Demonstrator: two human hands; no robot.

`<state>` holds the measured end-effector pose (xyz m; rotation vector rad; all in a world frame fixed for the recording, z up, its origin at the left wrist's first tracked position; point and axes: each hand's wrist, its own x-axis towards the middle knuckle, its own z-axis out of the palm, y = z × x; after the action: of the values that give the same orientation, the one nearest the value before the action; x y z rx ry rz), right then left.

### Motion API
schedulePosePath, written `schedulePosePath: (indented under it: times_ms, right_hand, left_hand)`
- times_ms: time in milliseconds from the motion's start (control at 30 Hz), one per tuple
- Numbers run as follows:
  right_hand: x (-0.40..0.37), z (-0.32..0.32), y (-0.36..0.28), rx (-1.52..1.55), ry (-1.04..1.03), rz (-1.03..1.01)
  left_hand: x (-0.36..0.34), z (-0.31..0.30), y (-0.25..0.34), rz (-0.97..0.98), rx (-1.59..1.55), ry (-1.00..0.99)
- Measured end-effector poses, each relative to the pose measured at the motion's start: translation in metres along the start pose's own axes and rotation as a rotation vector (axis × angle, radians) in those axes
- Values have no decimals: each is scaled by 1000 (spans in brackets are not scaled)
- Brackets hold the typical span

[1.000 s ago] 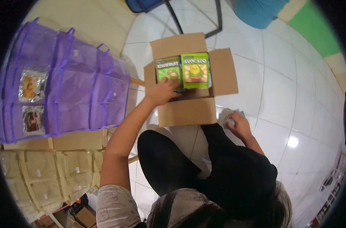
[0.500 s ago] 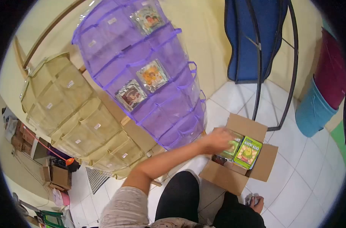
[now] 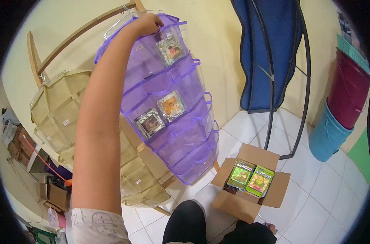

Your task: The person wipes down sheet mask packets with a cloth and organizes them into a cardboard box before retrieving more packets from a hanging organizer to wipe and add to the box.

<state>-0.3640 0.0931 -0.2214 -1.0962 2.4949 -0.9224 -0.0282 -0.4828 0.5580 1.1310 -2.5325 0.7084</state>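
Observation:
My left hand [image 3: 147, 24] is raised to the top row of a purple hanging organizer [image 3: 152, 85]. Its fingers curl closed at the upper pocket's rim, and their tips are partly hidden. Just below the hand, a silver packet with a picture [image 3: 170, 49] sits in a clear-fronted pocket. Two more silver-edged packets, one with an orange picture [image 3: 171, 106] and one with a darker picture [image 3: 149, 123], fill pockets lower down. My right hand is out of view. On the floor, an open cardboard box [image 3: 235, 203] holds a green kiwifruit pack [image 3: 241, 175] and an avocado pack [image 3: 259, 181].
A beige hanging organizer [image 3: 55, 118] hangs at the left from a wooden rack [image 3: 81, 34]. A folded blue piece with a black frame [image 3: 270, 61] leans against the wall. Stacked blue [image 3: 327, 134] and maroon [image 3: 347, 89] buckets stand at the right.
My left hand has left the cardboard box and moved up and left to the purple organizer's top. The kiwifruit pack is now uncovered. The view has shifted somewhat.

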Motion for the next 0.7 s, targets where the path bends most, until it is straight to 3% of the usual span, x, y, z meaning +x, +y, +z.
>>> schedulePosePath:
  times_ms: [100, 200, 400, 500, 600, 700]
  right_hand:
    - [2, 1, -3, 3, 46, 0]
    - [-2, -1, -11, 2, 84, 11]
    - [1, -20, -34, 59, 47, 44]
    - [3, 5, -2, 158, 18, 122]
    - [2, -20, -31, 50, 44, 58]
    - [3, -26, -40, 40, -11, 139]
  left_hand:
    - [23, -13, 19, -319, 205, -294]
    - [41, -14, 29, -353, 476, -458]
    - [46, -11, 39, -207, 630, -660]
    - [37, -6, 49, -197, 667, -595]
    - [36, 5, 31, -163, 608, -467]
    - [27, -1, 34, -117, 387, -372]
